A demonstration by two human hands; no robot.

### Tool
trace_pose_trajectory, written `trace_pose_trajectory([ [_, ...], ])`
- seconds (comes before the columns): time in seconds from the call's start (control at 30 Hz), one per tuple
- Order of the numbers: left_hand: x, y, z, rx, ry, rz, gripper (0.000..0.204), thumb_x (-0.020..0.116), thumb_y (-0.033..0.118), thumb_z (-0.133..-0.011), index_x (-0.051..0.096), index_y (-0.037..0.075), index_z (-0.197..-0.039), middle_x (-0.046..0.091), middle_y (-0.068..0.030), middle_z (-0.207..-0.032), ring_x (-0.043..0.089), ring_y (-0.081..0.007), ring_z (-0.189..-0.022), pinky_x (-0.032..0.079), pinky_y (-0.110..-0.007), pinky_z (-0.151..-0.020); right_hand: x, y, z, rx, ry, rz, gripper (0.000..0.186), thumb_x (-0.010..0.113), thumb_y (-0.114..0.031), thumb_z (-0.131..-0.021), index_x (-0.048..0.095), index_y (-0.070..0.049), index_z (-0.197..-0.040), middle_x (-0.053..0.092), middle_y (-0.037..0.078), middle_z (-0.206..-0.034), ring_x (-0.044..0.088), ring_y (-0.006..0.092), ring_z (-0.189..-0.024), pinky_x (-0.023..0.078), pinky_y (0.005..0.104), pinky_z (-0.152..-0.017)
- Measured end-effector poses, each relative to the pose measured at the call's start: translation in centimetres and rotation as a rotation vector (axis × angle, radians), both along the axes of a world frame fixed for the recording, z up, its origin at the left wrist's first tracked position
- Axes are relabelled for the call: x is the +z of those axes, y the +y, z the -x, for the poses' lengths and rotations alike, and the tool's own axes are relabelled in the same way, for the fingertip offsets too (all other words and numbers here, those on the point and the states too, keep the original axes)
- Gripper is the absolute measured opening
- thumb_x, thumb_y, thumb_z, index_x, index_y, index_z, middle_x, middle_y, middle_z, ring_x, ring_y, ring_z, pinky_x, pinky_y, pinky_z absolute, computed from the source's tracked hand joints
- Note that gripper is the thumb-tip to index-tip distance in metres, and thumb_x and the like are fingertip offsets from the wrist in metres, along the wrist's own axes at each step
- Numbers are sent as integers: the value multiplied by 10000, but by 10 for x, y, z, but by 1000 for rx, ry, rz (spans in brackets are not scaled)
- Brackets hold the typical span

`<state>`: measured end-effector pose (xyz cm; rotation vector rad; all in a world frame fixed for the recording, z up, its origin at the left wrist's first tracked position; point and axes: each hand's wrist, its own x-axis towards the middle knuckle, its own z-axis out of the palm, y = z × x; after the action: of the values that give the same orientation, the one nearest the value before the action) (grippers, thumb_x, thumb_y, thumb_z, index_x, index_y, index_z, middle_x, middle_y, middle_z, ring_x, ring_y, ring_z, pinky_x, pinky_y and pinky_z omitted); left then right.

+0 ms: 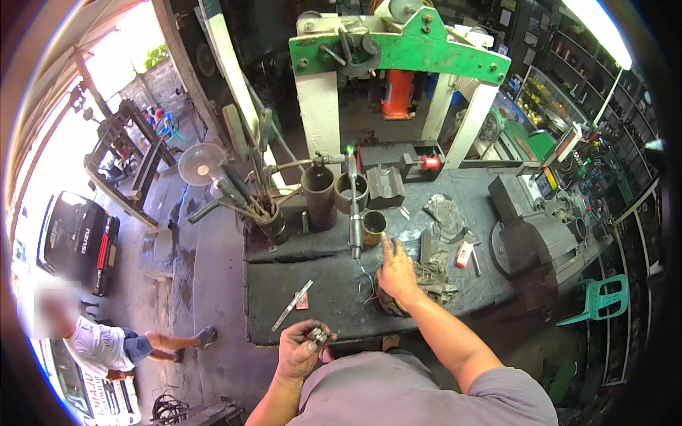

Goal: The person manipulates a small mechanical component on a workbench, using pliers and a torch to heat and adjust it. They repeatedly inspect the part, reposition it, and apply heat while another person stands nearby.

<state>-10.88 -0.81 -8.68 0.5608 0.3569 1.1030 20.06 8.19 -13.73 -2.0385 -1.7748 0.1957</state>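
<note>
My left hand (pixel 298 349) is closed around a small dark metal part (pixel 317 335) in front of the bench's near edge. My right hand (pixel 398 273) reaches over the workbench (pixel 284 273) with its fingers stretched out and nothing seen in them. Its fingertips are close to a short round metal can (pixel 374 227); I cannot tell whether they touch it. Left of the can stands a long metal tool with a thick cylindrical end (pixel 355 231). Just below the right hand lies a dark bundle of cloth (pixel 391 302), partly hidden by the forearm.
A steel ruler (pixel 292 305) lies beside a small red item (pixel 302 301). Tall metal cylinders (pixel 319 199) stand farther back, before a green and white press frame (pixel 398 53). Rags (pixel 445 216) and a red-white box (pixel 464 254) lie right. A person (pixel 106 348) is at far left.
</note>
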Motion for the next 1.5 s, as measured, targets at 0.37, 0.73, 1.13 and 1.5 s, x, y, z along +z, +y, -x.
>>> trace_pose_trajectory([
  [0.37, -9, 5, 12, 60, -17, 38, 407, 742, -46, -900, 703, -34, -1305, 747, -203, -1201, 761, -320, -1083, 619, -523, -1045, 4, 4, -12, 100, -404, 3, 826, 661, -162, -903, 388, -45, -1673, 547, 282, -1533, 641, 356, -1134, 452, 506, -990],
  [0.73, -14, 4, 20, 148, -21, 26, 377, 753, -14, -905, 708, -40, -1279, 759, -187, -1179, 764, -305, -1080, 629, -526, -1038, -29, -15, -9, 121, -450, 111, 650, 585, -224, -1009, 473, -63, -1629, 524, 251, -1581, 599, 369, -1272, 435, 574, -1101],
  [1.13, -20, 4, 12, 31, -52, 17, 398, 758, -23, -917, 699, -34, -1310, 757, -187, -1210, 755, -292, -1105, 608, -547, -1059, 84, 92, 41, -181, 2009, 343, 216, 733, -277, -1054, 643, -81, -1043, 670, 55, -902, 648, 192, -746, 566, 367, -643],
  [1.5, -31, 9, 22, 79, -88, 30, 453, 757, -12, -920, 656, -9, -1362, 755, -150, -1188, 747, -280, -1129, 611, -521, -1054, 163, 1, -64, 2, 559, 177, 317, 762, -207, -890, 759, 1, -1129, 664, 27, -741, 590, 107, -599, 483, 339, -543],
])
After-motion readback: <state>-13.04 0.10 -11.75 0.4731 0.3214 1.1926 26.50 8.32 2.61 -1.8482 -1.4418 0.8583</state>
